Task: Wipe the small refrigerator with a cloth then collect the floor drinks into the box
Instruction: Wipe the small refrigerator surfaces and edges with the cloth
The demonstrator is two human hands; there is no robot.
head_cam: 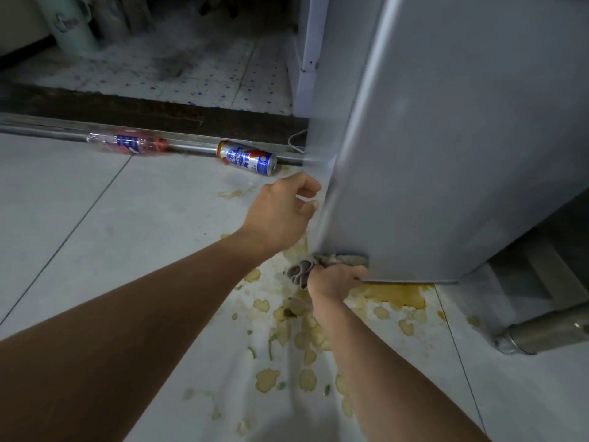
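Wiping stage: judged under way; drinks not yet collected, and no box shows in view.
Refrigerator: the small grey refrigerator (pixel 446 138) stands on the tiled floor (pixel 95 234), filling the right of the view; its lower front corner is the point being worked.
Right hand: the right hand (pixel 334 279) grips a bunched grey cloth (pixel 306 266) and presses it against the bottom edge of the refrigerator, just above the floor. Fingers curl tight round the cloth; loose folds stick out to the left.
Left hand: the left hand (pixel 283 212) is at the vertical corner edge, fingers curled toward it and holding nothing loose. Judged to be steadying the cabinet while the cloth rubs; firm contact cannot be confirmed.
Drinks: a beer can (pixel 247 157) lies on its side against the metal door track (pixel 47 129), near the refrigerator's far corner. A clear plastic bottle (pixel 127 143) with a red and blue label lies along the same track, further left, apart from the can.
Spill: yellowish stains (pixel 395 295) spread from under the refrigerator's base across the floor beneath both arms.
Edges: the bottom edge sits close to the floor, leaving little gap for the cloth.
Open room: bare tile lies to the left, giving a free reach to both drinks. A metal cylinder (pixel 541 336) lies at the right, close to the refrigerator.
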